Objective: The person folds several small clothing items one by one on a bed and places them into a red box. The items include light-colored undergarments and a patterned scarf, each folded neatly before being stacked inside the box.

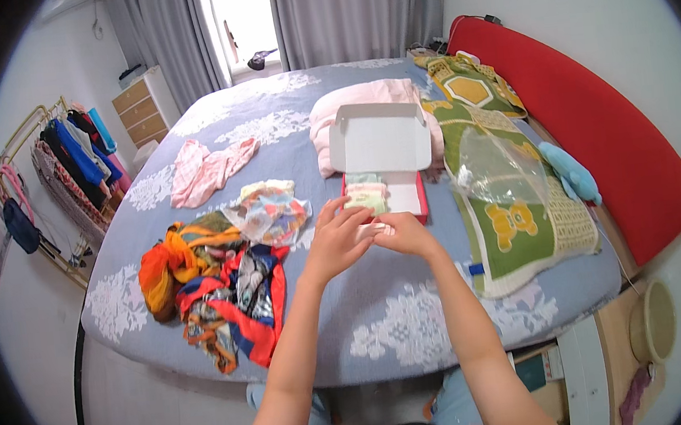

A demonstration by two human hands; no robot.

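Note:
Just in front of the box, my left hand (336,244) and my right hand (406,234) meet over a small folded whitish-pink cloth (371,230). The cloth lies between the two hands, partly hidden by the fingers. My left fingers stretch over the box's near left corner. Beyond them stands a cardboard box (421,196) with red sides, its white-lined lid (379,139) raised. Small folded cloths (366,195) in mint, pink and pale yellow-green fill its left side in a row. White bottom shows at the right side of the box.
Colourful scarves (226,295) lie heaped at left, beside a patterned cloth in clear plastic (270,212) and a pink checked cloth (206,169). A pink blanket (366,92) sits behind the lid. Right are a green pillow cover (503,265), a clear plastic bag (500,168) and a blue plush toy (571,173).

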